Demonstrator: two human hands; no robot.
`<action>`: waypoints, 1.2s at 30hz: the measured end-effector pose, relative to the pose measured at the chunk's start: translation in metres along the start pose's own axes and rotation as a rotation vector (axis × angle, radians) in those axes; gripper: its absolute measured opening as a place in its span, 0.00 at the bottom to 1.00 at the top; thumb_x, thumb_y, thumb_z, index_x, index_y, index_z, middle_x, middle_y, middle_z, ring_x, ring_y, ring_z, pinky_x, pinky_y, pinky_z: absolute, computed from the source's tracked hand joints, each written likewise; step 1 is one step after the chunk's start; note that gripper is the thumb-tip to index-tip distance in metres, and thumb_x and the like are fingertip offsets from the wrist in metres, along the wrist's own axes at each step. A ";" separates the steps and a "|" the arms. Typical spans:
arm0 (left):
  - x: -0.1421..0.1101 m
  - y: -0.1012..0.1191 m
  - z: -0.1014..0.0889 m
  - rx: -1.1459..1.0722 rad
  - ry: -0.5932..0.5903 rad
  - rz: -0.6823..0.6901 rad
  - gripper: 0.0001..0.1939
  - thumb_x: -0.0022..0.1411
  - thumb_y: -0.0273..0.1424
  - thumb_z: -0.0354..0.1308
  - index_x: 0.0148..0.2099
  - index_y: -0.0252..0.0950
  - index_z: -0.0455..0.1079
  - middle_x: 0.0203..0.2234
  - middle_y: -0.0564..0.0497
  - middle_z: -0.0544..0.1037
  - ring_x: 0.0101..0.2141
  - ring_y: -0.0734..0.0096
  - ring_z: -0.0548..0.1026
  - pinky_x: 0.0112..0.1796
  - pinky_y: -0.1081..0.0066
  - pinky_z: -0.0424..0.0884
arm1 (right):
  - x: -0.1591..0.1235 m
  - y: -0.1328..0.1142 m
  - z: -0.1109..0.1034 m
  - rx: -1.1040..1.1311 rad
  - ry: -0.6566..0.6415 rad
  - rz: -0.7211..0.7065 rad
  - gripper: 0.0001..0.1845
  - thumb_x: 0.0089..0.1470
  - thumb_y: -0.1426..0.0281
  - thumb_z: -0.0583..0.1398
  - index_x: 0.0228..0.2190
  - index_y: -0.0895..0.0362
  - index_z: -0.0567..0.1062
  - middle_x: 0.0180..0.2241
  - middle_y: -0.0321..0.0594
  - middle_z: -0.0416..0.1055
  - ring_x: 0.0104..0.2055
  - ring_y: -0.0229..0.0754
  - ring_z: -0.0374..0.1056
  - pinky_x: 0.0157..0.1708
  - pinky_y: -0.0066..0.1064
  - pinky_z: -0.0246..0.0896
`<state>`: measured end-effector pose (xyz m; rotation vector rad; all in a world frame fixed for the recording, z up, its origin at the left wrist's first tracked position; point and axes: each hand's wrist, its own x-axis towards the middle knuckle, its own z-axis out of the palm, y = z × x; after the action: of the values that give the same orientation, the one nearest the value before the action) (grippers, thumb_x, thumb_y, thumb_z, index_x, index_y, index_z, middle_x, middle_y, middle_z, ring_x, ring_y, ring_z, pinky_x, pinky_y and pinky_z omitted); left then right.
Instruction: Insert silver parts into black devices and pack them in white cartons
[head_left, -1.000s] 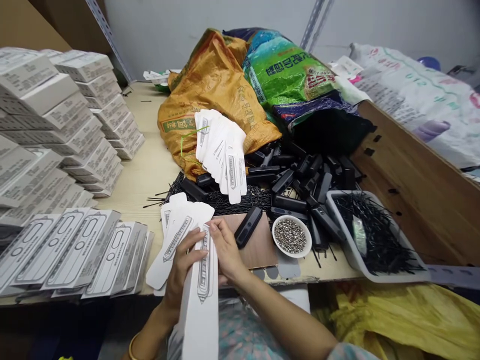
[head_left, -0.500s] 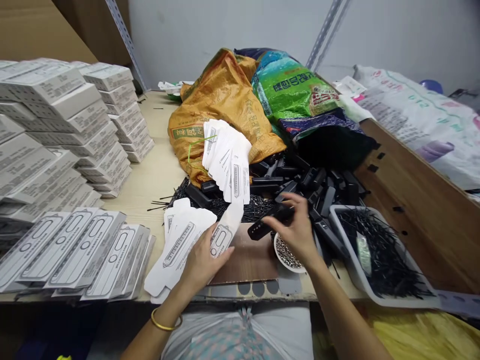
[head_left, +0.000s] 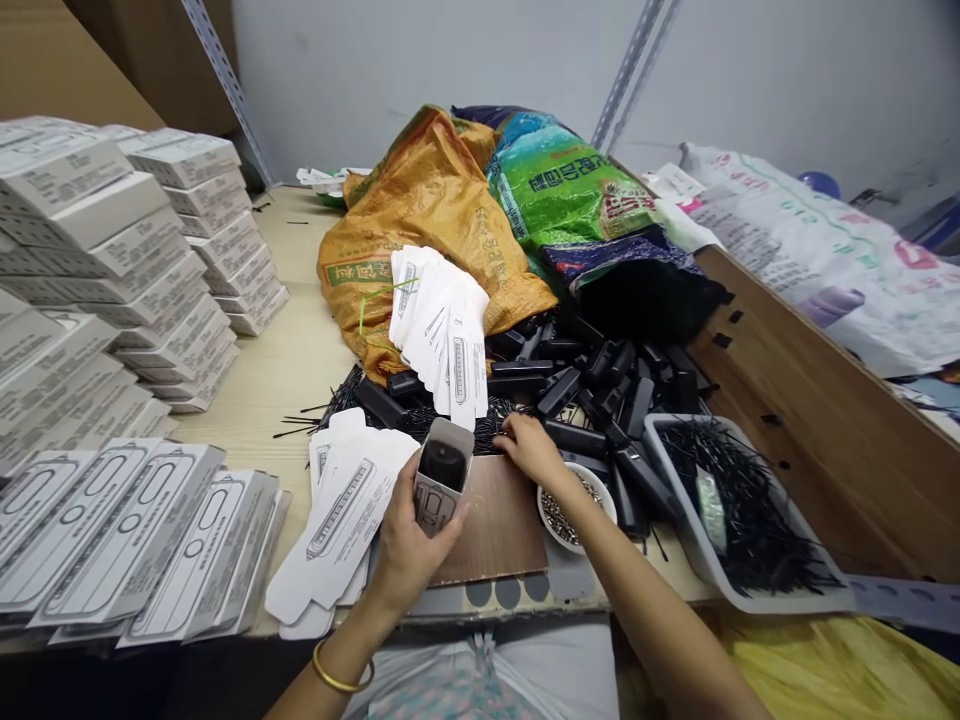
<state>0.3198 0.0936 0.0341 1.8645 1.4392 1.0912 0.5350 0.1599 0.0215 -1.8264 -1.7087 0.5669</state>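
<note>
My left hand grips a small white printed carton, its open end up with a black plastic device inside it. My right hand reaches past a brown board, fingertips pinched down on the thin black pins scattered there. What the fingers hold is too small to make out. Flat white carton blanks lie just left of my left hand. A white bowl of small metal pieces sits under my right wrist.
Stacks of filled white boxes rise at left, flat-lying boxes in front. A fan of blanks leans on an orange sack. Black devices are heaped centre. A grey tray of black pins stands right, beside a wooden panel.
My right hand picked up a black device, which now sits inside the carton in my left hand. The right hand has moved left onto the black pins.
</note>
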 end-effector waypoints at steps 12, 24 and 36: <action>0.012 0.015 0.013 0.025 -0.143 0.003 0.37 0.60 0.31 0.58 0.67 0.42 0.45 0.62 0.42 0.62 0.61 0.59 0.62 0.58 0.57 0.63 | -0.026 -0.009 -0.047 0.261 0.143 -0.107 0.12 0.61 0.63 0.53 0.37 0.56 0.73 0.26 0.36 0.70 0.24 0.38 0.64 0.24 0.30 0.60; 0.008 0.015 0.014 0.043 -0.142 0.129 0.41 0.62 0.30 0.57 0.69 0.45 0.36 0.65 0.43 0.56 0.63 0.60 0.59 0.58 0.59 0.62 | -0.055 -0.066 -0.065 0.250 -0.015 -0.429 0.15 0.61 0.71 0.54 0.48 0.49 0.72 0.46 0.42 0.68 0.42 0.42 0.68 0.41 0.35 0.66; -0.004 0.019 0.020 -0.141 -0.140 0.030 0.27 0.54 0.25 0.57 0.54 0.39 0.51 0.50 0.40 0.66 0.53 0.57 0.69 0.51 0.57 0.68 | -0.064 -0.069 0.023 0.829 0.229 0.086 0.11 0.57 0.60 0.58 0.36 0.54 0.69 0.34 0.37 0.69 0.36 0.40 0.67 0.38 0.32 0.63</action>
<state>0.3465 0.0858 0.0382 1.8289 1.2277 1.0266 0.4621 0.1003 0.0445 -1.2912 -1.0101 0.8944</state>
